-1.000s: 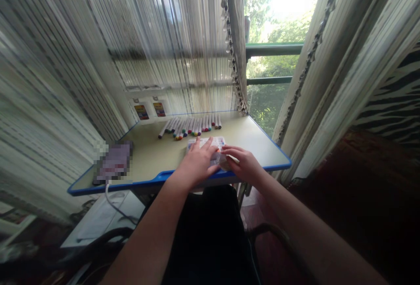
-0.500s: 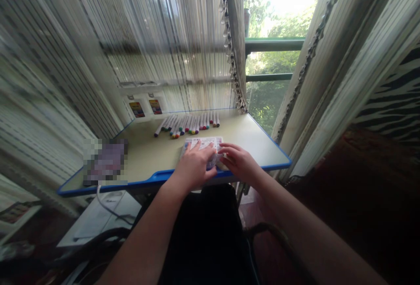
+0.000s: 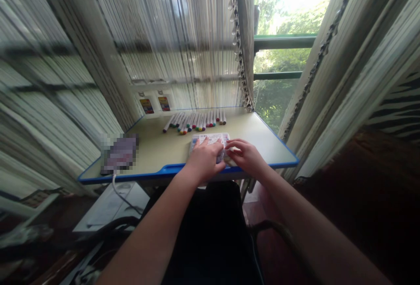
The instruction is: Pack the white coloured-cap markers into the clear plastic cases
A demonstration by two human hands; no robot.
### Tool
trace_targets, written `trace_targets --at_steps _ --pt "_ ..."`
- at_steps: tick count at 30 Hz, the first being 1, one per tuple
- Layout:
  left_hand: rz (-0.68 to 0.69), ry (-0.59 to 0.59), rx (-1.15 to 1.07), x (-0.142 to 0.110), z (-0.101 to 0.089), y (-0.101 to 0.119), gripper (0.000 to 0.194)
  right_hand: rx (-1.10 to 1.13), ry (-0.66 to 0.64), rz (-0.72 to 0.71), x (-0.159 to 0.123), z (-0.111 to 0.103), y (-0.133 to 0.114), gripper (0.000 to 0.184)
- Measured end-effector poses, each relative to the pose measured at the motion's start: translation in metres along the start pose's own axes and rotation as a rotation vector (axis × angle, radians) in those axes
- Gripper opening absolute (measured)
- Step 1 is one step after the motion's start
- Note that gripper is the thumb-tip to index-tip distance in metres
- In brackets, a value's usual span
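A flat, clear plastic case [image 3: 215, 136] with a printed white label lies near the front edge of the table. My left hand [image 3: 206, 158] rests palm-down on its top, fingers spread and thumb toward the right. At the case's right edge is my right hand [image 3: 245, 156], its fingers loosely bent and apart, with the tips touching the side. The case's contents are mostly covered by my hands and too small to make out. Beyond it, several white markers [image 3: 201, 122] with coloured ends lie side by side in a loose row.
The pale table [image 3: 151, 149] has a blue rim. At its left end lies a blurred-out purplish device [image 3: 120, 153] with a white cable [image 3: 114, 184] hanging down. Two hanging cards [image 3: 164, 103] and string curtains [image 3: 183, 57] are behind the table. A window [image 3: 278, 57] is at the right.
The view has shifted a little, so the table and the things on it sit further right. Both hands keep nearly the same place on the case.
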State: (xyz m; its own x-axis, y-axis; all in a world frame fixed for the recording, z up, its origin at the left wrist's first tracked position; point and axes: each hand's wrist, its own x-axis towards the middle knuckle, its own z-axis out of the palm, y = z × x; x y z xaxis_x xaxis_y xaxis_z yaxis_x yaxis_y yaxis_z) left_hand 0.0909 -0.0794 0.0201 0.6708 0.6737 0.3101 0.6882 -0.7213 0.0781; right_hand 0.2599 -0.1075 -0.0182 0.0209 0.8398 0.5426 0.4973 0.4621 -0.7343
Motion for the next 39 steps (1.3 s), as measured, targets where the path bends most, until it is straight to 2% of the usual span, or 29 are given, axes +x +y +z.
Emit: trace_targets --at_steps 6,10,12,14,17,19,22,30,39 --pt "0.013 0.003 -0.066 0.0 -0.001 -0.004 0.048 0.048 -0.04 -0.001 0.0 -0.003 0.005 0.014" --pt "0.139 -0.012 -0.251 -0.002 -0.009 -0.035 0.055 -0.004 0.013 0.03 0.0 0.0 0.007 0.015" --pt "0.074 0.142 -0.331 -0.006 -0.011 -0.058 0.056 -0.044 0.052 0.049 0.001 0.002 0.009 0.015" --pt "-0.021 0.214 -0.373 -0.011 -0.011 -0.079 0.056 -0.066 0.067 0.065 0.002 0.004 0.009 0.016" --pt "-0.091 0.103 -0.511 -0.018 -0.008 -0.095 0.06 -0.083 0.064 0.085 0.002 0.006 0.009 0.017" --pt "-0.093 0.043 -0.565 -0.022 -0.005 -0.097 0.065 -0.122 0.077 0.098 0.001 0.007 0.007 0.016" --pt "-0.081 0.024 -0.577 -0.024 -0.003 -0.094 0.074 -0.196 0.099 0.113 0.0 0.008 0.001 0.017" --pt "-0.109 0.124 -0.681 -0.024 0.005 -0.099 0.054 -0.28 0.076 0.099 -0.007 0.012 -0.005 0.019" --pt "-0.237 0.117 -0.939 -0.021 0.006 -0.102 0.056 -0.218 0.041 0.098 -0.007 0.008 -0.005 0.02"
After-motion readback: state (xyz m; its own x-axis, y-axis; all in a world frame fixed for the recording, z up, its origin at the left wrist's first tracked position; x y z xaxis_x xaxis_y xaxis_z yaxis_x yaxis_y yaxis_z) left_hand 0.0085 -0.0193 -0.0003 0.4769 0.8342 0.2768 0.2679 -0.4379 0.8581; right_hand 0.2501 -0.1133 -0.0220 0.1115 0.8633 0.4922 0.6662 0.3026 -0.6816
